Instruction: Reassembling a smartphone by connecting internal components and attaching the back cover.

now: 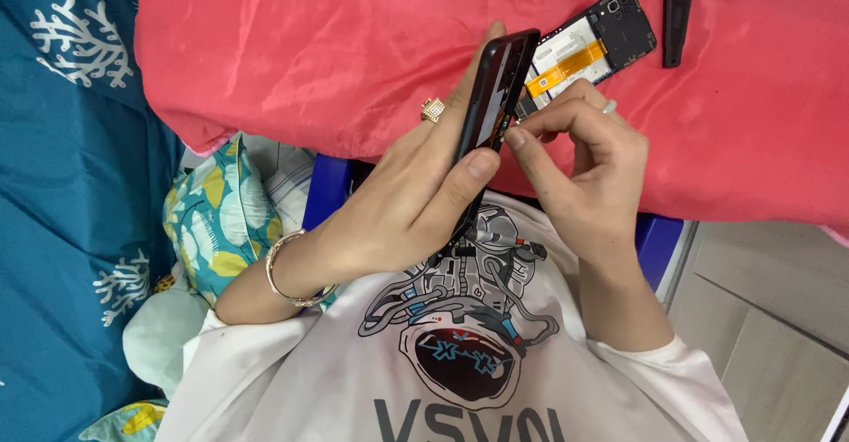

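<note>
Bedding (752, 141), red, carries a back cover (591, 49) and tool (677, 13); left hand (407, 194) grips a phone (493, 106), right fingers (531, 133) seemingly pinching its edge.

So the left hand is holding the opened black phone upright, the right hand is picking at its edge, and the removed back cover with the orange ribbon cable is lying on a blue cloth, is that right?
Not quite. The head view shows the back cover with the orange ribbon cable lying on a red cloth, not a blue one. The rest holds: the left hand holds the opened black phone upright, and the right hand picks at its edge.

White printed T-shirt (460, 380), gold bracelet (281, 274), gold ring (432, 110).
</note>
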